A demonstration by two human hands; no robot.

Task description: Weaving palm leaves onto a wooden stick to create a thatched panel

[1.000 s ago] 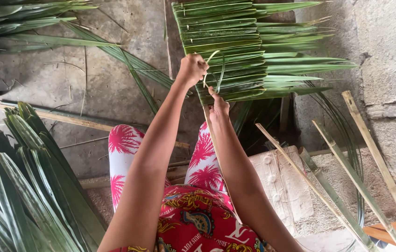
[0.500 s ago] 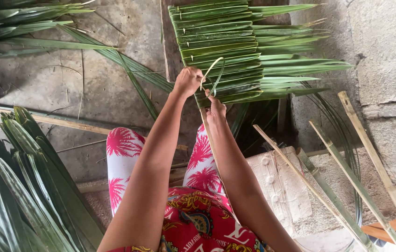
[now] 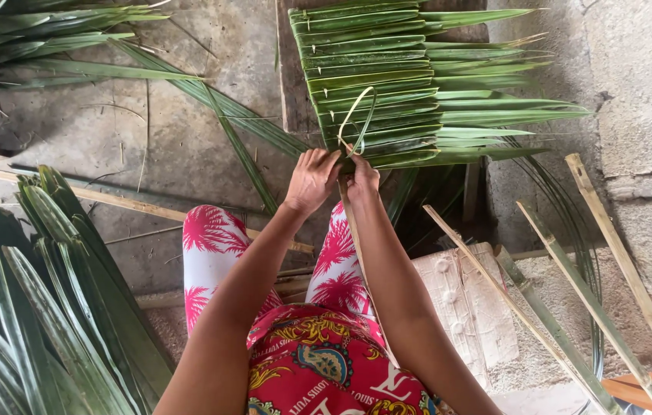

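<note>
1. At frame centre-top, woven palm-leaf panel lies flat on the concrete floor, near edge towards the person, so the newest folded row sits within reach.
2. Pale binding strip loops up from that edge, slack enough to thread.
3. Left hand is closed on the panel's near edge, pinning leaves.
4. Right hand pinches the strip's lower end.
5. Loose palm leaves are stacked at the person's left; bamboo sticks lean on the right.
</note>
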